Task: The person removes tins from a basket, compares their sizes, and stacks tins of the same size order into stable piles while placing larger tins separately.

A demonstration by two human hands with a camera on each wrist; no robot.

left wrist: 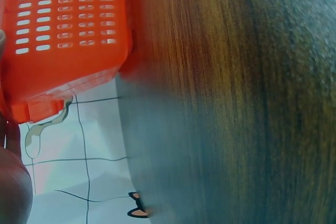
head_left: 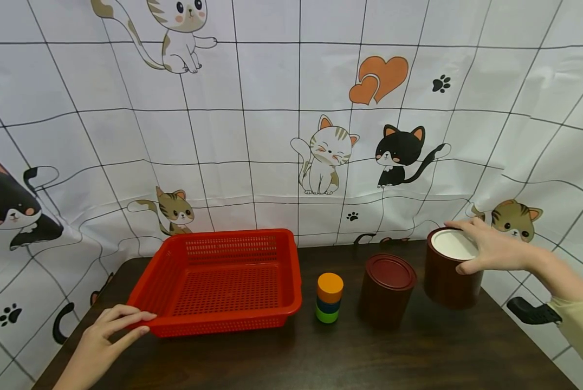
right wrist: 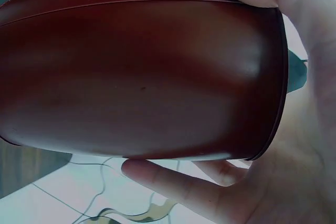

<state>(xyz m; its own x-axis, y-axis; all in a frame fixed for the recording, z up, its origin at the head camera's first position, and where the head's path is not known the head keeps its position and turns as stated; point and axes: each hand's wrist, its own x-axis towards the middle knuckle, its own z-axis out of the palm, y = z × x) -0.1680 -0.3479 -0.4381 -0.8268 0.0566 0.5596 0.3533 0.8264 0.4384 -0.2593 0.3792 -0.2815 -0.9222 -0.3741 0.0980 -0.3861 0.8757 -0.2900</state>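
A red plastic basket (head_left: 223,324) with perforated walls stands on the left of the table. My left hand (head_left: 107,338) pinches its front left corner, fingers over the rim and thumb lower down. In the left wrist view, the basket's slotted wall (left wrist: 68,61) shows beside part of that hand. On the right, my right hand (head_left: 493,246) grips a dark red-brown canister (head_left: 452,284) from above, thumb and fingers spread across its top edge. The canister's round top looks white inside the rim. Its smooth side (right wrist: 142,82) fills much of the right wrist view.
A second red-brown canister (head_left: 388,292), lidded, stands left of the held one. Between it and the basket is a small stack of orange, blue and green pieces (head_left: 329,298). Behind the dark wooden table (head_left: 330,357) hangs a white cat-print sheet (head_left: 272,135).
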